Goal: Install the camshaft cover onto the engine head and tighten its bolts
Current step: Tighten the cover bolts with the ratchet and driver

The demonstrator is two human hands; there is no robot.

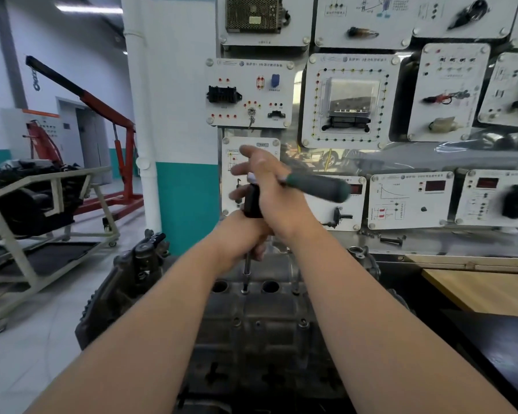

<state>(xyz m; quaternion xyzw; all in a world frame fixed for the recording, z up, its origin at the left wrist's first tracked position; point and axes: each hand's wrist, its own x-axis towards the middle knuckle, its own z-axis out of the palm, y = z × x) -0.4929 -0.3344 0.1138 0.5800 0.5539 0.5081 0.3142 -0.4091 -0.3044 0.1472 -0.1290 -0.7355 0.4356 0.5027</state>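
At the middle of the view, over the engine (117, 294), both hands are working one tool. The left hand (242, 239) is gripping the steel extension shaft (246, 268), fingers curled round it just below the black tool head (252, 201). The right hand (268, 182) is lying across the top of the tool, fingers spread and stretched out to the left. The green handle (317, 189) is sticking out from under its palm to the right, blurred. Whether this hand is actually clamping the handle: cannot tell. The shaft is standing near upright, its tip sitting on a bolt (245, 291) between two round holes (220, 286) in the camshaft cover (251, 333). The cover is lying on top of the engine, directly below the forearms. A wooden desk (476, 289) is standing to the right, a red hoist (108, 115) at the left rear, and instrument panels (350, 100) are hanging behind
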